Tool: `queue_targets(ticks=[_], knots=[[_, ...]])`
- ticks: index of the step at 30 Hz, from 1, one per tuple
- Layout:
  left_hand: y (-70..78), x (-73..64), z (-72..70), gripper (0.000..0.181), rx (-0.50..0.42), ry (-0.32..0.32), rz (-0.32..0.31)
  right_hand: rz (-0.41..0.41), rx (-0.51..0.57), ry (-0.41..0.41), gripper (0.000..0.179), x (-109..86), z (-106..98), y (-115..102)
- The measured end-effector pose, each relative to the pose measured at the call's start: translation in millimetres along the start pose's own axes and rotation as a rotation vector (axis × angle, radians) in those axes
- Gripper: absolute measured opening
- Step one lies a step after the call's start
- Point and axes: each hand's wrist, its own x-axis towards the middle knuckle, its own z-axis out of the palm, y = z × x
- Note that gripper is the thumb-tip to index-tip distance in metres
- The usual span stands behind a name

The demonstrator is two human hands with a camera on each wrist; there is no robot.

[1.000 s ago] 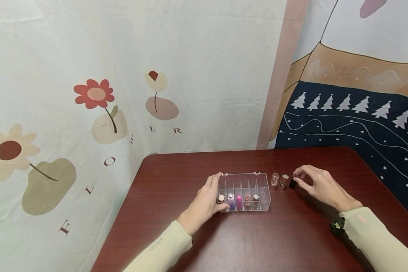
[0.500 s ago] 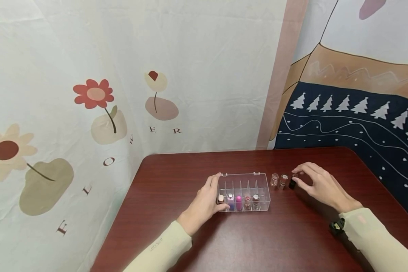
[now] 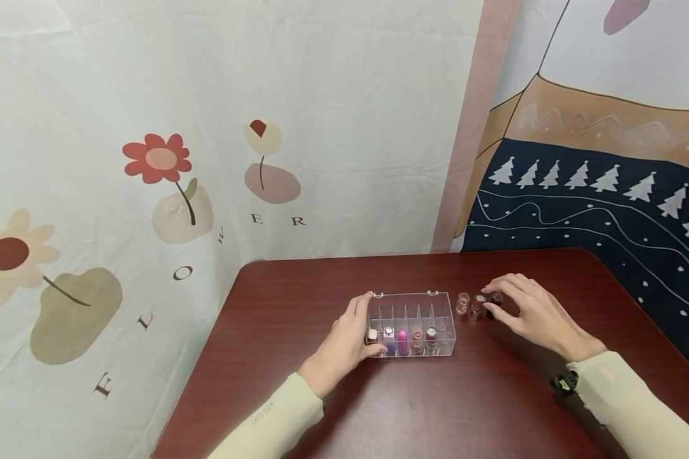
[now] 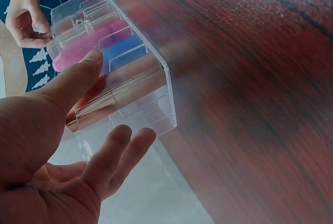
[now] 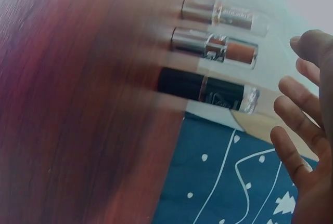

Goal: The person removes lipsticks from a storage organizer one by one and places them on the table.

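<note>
My left hand (image 3: pixel 344 335) grips the left end of a clear divided box (image 3: pixel 451 344), thumb at its front and fingers behind. In its front row stand several lipsticks, among them a rose-gold one (image 4: pixel 127 86), a blue one (image 4: pixel 120 52) and a pink one (image 3: pixel 402 342). Three lipstick tubes stand upright on the table right of the box: a clear-capped one (image 5: pixel 223 13), an orange one with a silver base (image 5: pixel 240 52) and a black one (image 5: pixel 179 82). Close to the tops of the orange and black tubes is my right hand (image 3: pixel 534 315), thumb and fingers apart, holding nothing.
The reddish-brown table (image 3: pixel 413 408) meets a pale flower-printed cloth (image 3: pixel 344 159) at the back. On the right hangs a dark blue cloth (image 3: pixel 574 210) with white trees. The back row of the box holds bare compartments.
My right hand has moved off the black lipstick, which stays standing, and shifted left toward the orange one. The left hand stays on the box.
</note>
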Motion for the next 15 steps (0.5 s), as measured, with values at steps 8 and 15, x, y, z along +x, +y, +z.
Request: queue_targets(ticks=[8,15], knots=[[-1.5,0.6,0.6,0.114,-0.003,0.003,0.003,-0.058,0.021,-0.004,0.053,8.1,2.2,-14.3],[-3.6,1.0,2.0,0.115,-0.011,-0.003,0.007,-0.103,0.039,-0.012,0.051,14.6,3.8,-26.4]])
